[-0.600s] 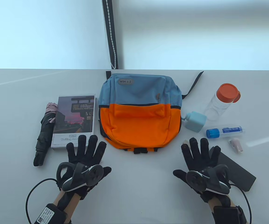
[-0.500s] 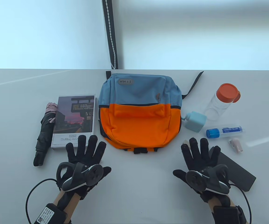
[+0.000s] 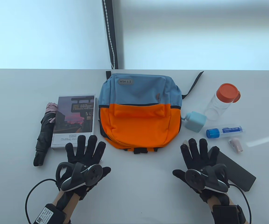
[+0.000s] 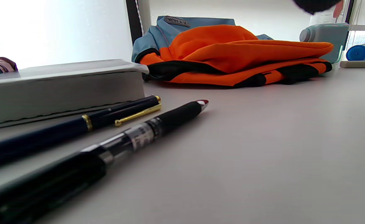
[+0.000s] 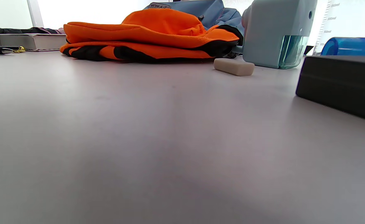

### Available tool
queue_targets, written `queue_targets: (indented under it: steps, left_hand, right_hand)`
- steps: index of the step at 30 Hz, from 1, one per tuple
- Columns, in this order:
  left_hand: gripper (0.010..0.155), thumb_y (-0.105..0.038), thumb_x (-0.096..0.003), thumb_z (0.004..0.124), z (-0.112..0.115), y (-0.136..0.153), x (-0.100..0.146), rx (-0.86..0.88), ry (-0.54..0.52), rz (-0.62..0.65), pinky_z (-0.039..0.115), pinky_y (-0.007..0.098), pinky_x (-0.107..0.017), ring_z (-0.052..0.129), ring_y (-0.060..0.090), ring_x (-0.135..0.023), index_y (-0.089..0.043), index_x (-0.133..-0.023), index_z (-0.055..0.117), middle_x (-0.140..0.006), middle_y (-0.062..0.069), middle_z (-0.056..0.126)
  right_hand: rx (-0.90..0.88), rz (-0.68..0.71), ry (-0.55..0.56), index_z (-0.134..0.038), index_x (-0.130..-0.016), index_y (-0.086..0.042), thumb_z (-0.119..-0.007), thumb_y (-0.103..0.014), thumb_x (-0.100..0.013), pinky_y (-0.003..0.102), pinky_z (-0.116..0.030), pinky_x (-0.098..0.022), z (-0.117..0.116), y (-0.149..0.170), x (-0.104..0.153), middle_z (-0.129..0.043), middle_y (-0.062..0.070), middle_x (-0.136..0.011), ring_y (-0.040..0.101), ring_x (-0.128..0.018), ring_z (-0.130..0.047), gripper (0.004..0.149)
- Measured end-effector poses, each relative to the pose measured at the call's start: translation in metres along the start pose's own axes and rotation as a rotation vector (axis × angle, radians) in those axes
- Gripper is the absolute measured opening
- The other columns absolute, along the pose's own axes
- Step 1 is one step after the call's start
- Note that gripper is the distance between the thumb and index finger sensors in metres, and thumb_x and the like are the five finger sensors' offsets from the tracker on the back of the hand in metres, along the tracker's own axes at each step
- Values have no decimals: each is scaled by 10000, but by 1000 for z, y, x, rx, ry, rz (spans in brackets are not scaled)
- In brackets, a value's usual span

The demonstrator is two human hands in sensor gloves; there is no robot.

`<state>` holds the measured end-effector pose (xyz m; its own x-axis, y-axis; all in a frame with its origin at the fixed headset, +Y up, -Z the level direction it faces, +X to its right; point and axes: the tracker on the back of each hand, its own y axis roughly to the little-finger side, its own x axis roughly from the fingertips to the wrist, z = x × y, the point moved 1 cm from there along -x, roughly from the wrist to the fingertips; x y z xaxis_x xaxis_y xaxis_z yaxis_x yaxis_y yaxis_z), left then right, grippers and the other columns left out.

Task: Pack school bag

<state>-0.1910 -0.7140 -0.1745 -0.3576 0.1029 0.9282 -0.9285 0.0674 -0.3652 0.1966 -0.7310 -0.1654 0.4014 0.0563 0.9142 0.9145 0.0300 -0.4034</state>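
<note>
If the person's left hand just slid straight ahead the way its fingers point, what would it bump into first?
Probably the two pens lying just ahead of the left hand, then the book behind them. The table view hides the pens under the fingers, so the order is a guess.

**Change between frames: slight drift of both hands**

The right hand (image 3: 201, 161) drifted a touch toward the far side of the table, its fingertips (image 3: 191, 141) lying marginally higher in the table view. The left hand (image 3: 84, 161) shifted barely leftward. Both remained flat, fingers spread. No object on the table moved.
</note>
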Motion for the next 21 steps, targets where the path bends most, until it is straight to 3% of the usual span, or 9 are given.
queue_targets:
  steps: [5, 9, 16, 21]
  left_hand:
    - [962, -694, -477, 575, 2, 0, -2, -18, 7, 8, 116, 854, -590, 30, 589, -1031, -160, -1181, 195, -1205, 226, 79]
    - [962, -693, -476, 576, 2, 1, -3, -7, 9, 7, 120, 854, -594, 33, 588, -1032, -159, -1180, 196, -1206, 224, 81]
    - [961, -691, -478, 577, 2, 4, -3, 6, 8, 3, 122, 854, -595, 31, 588, -1031, -156, -1181, 197, -1205, 227, 82]
    - [961, -691, -478, 577, 2, 4, -3, 2, 12, 3, 123, 853, -597, 32, 586, -1032, -157, -1181, 197, -1205, 225, 81]
  right_hand:
    - [8, -14, -1, -168, -1181, 19, -500, -658, -545, 931, -179, -541, 2, 0, -4, -173, 436, -1226, 741, -1003, -74, 987]
    - [37, -50, 36, -182, -1183, 16, -523, -653, -540, 934, -247, -584, 20, 7, -4, -204, 428, -1235, 738, -1038, -143, 988]
    - [90, -163, 2, -262, -1186, 23, -544, -631, -539, 903, -396, -642, 59, 63, 8, -316, 423, -1239, 733, -1073, -313, 962]
    - [138, -259, -90, -323, -1181, 36, -592, -627, -537, 868, -503, -647, 49, 97, 27, -429, 438, -1222, 726, -1061, -486, 963]
